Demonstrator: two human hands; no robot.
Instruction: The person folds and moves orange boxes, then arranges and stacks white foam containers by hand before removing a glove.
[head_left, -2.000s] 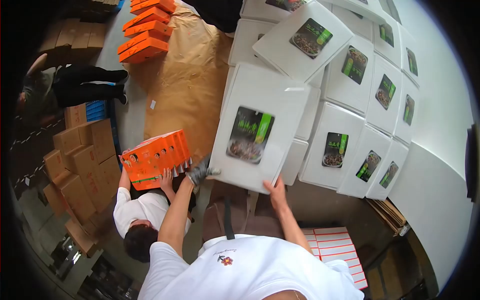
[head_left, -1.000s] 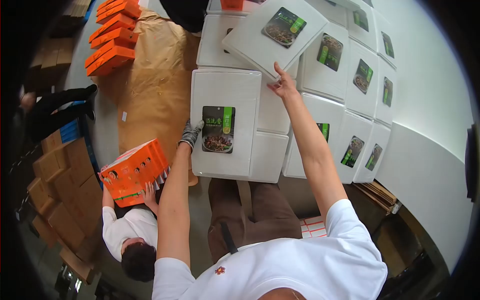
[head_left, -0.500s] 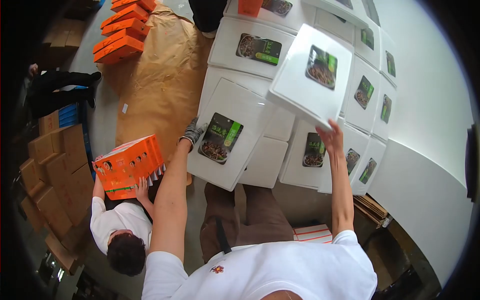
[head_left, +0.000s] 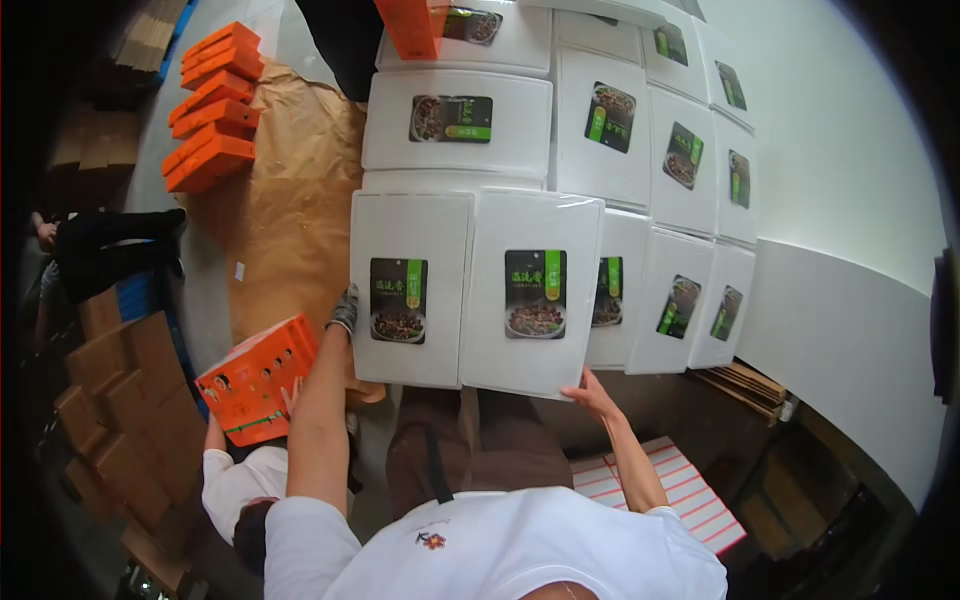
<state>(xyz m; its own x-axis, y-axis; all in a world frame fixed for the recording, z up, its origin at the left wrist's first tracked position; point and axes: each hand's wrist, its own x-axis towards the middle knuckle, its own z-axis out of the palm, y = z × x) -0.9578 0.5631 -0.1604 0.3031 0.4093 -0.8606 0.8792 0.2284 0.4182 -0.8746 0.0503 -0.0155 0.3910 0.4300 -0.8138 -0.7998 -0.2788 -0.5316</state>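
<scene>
Two flat white boxes lie side by side before me, each with a dark-and-green food pouch on its top face. My left hand (head_left: 344,309), in a grey glove, is closed at the left edge of the left white box (head_left: 412,230). At the lower right corner of the right white box (head_left: 535,220), my bare right hand (head_left: 592,393) grips the edge, thumb near the top. The right food pouch (head_left: 535,295) and left food pouch (head_left: 399,301) face up. Some of my fingers are hidden beneath the box edges.
More white boxes with pouches (head_left: 610,117) fill the rows behind and to the right. A co-worker at left holds orange cartons (head_left: 262,385). Brown paper (head_left: 290,215), stacked orange boxes (head_left: 215,120) and brown cartons (head_left: 140,375) lie left. A white wall (head_left: 840,180) stands right.
The right white box, tilted up in my right hand before, has come down and left beside the left one. The left box has turned straight. The view has shifted.
</scene>
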